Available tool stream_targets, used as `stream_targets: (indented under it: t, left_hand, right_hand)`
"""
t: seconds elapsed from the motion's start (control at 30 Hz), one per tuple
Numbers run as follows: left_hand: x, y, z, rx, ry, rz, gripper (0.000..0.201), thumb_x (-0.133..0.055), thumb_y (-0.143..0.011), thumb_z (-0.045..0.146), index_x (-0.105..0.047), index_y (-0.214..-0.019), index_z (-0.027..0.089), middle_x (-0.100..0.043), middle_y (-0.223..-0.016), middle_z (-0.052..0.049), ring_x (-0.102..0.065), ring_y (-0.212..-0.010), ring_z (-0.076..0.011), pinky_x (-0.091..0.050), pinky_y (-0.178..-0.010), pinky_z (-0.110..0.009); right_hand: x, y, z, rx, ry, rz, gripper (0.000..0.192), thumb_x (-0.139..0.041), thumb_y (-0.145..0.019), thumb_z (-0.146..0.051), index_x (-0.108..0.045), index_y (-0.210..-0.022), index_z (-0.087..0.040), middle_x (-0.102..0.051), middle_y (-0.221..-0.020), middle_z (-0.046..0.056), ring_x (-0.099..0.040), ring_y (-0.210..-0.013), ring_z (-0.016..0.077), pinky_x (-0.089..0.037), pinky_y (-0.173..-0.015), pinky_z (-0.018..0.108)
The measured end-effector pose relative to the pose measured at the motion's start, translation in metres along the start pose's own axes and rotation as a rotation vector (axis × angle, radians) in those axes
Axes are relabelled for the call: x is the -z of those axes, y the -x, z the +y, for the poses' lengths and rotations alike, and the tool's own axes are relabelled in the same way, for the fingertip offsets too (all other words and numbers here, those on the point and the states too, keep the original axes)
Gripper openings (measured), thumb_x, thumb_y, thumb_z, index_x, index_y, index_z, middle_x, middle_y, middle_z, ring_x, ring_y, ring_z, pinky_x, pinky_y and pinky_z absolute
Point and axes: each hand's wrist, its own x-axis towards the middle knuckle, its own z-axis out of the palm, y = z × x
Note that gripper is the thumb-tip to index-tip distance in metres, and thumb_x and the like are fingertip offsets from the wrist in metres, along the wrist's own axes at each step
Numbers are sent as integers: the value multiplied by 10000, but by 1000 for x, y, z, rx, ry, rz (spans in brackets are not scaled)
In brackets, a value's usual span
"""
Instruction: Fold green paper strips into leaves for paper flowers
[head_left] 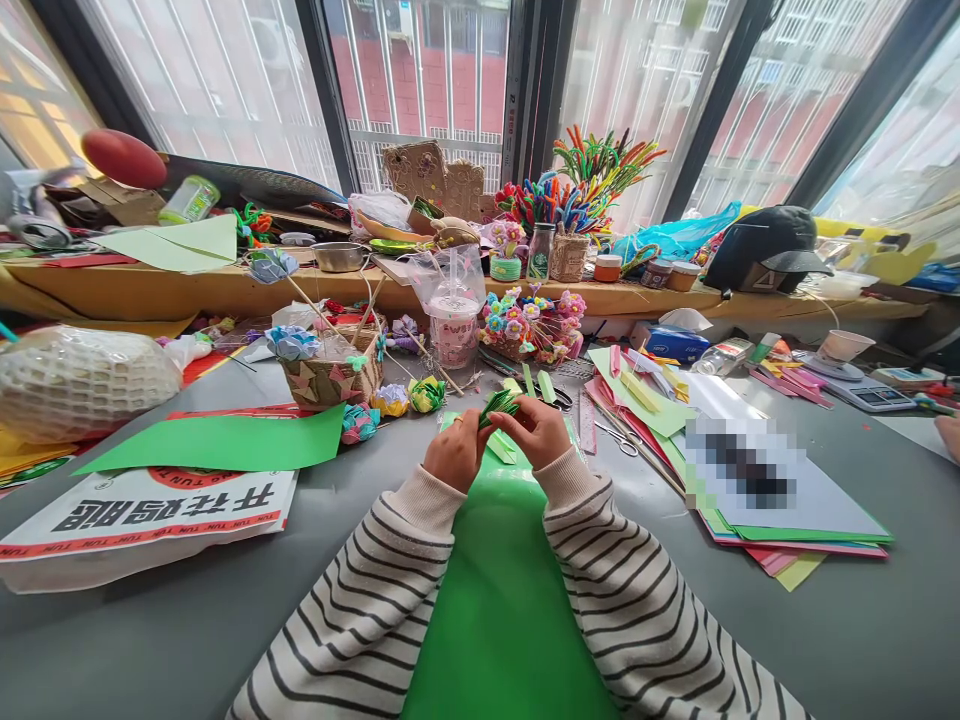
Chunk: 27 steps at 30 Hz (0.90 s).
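Near front: the grey table (pixel 187 640) is bare at both sides of the green sheet (pixel 502 600), so a hand can pass there.
Left side: a printed bag (pixel 150 520) and a green paper (pixel 225 440) lie flat, low obstacles.
Far left: a mesh-wrapped bundle (pixel 82 380) stands high.
Ahead: a woven basket (pixel 330 375), a plastic cup (pixel 454 320) and paper flowers (pixel 532 325) close the way.
Right side: a stack of coloured paper (pixel 750 500) and scissors (pixel 619 438) take the room.
Far right: bare grey table again.
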Motion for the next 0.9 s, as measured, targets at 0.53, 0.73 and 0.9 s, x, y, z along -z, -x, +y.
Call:
stream_targets:
  t: [0.53,0.73,0.9]
  left_hand:
    - [2,-1,5,56,169,97,156,-341,-768,315,-430,-792,189,-479,-625,-32,-501,-614,-187,-310,-517,-232]
    - [-3,-2,7,53,133,1,182,-316,-775,291,-429,-834,161,-488,-639,-56,-501,-627,-207,-310,-519,-248]
    - [-7,-2,10,56,129,9,181,-333,-769,261,-449,-843,143,-499,-641,-69,-506,-610,-203,-315,-512,-249]
  right_hand:
    - [-9,-2,10,-151,-349,-32,311,-391,-723,-468,-477,-693,-170,-467,-509,-29,-356,-356,48,-282,-350,183]
    - [-9,-1,7,-116,-248,-33,229,-476,-697,-393,-462,-637,-173,-462,-490,-36,-371,-378,52,-304,-377,181]
    - [-12,-2,11,-125,-270,-18,228,-480,-687,-398,-448,-649,-175,-441,-507,-39,-397,-428,63,-318,-407,183]
